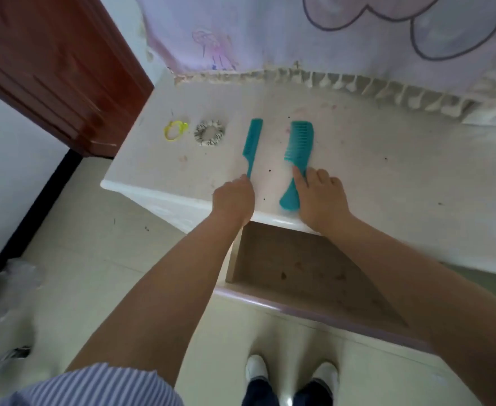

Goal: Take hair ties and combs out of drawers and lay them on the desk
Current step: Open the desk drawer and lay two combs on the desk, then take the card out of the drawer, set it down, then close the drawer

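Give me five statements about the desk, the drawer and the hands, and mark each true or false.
1. Two teal combs lie on the desk. True: a thin tail comb and a wide-tooth comb.
2. The yellow hair tie lies between the combs. False: it lies left of the striped scrunchie, far left of both.
3. The drawer is open. True.
4. The left hand touches the wide-tooth comb. False: it is at the tail comb's handle tip.
5. The right hand rests on the wide-tooth comb's handle. True.
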